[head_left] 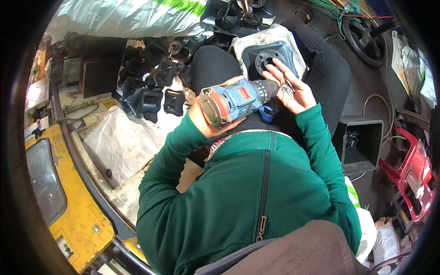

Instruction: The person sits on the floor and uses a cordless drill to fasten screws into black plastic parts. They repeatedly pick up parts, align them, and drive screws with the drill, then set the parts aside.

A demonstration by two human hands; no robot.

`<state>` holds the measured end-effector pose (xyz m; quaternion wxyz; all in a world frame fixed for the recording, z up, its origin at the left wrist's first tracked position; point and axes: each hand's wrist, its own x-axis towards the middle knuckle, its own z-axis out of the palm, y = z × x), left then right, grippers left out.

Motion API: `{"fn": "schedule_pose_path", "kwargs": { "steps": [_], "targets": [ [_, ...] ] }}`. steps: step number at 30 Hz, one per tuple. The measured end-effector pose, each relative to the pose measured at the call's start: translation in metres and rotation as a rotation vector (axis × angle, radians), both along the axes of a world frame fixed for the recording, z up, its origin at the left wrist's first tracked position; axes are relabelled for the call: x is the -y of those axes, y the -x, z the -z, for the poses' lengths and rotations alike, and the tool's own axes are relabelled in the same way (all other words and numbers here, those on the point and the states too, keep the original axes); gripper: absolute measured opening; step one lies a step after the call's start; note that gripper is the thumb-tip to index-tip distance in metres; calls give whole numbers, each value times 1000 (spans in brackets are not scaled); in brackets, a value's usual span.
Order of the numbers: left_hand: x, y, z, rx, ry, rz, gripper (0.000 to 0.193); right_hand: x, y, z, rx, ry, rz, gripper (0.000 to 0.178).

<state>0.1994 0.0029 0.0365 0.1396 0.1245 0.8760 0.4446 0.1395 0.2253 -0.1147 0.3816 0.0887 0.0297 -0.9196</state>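
Note:
My left hand is wrapped round a blue cordless drill, its black chuck directed to the right. Beside the chuck, my right hand is palm up with its fingers stretched out. Several small silver screws lie in it by the fingers. Just beyond the hands, a dark grey square housing with a round, holed flange rests on a pale cloth across my lap. The drill's handle is mostly hidden beneath its body.
Several black moulded parts are heaped at the left and far side. A grey bin with small hardware stands at right, near a red plastic chair. A yellow panel lies left, and a black handwheel far right.

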Motion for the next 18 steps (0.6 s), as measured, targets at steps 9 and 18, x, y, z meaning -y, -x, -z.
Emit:
{"fn": "schedule_pose_path", "kwargs": {
  "steps": [9, 18],
  "targets": [
    [11, -11, 7, -17, 272, -44, 63, -1, -2, 3, -147, -34, -108, 58],
    [17, -18, -2, 39, 127, -195, 44, -9, -7, -2, 3, -236, -77, 39]
  ]
}}
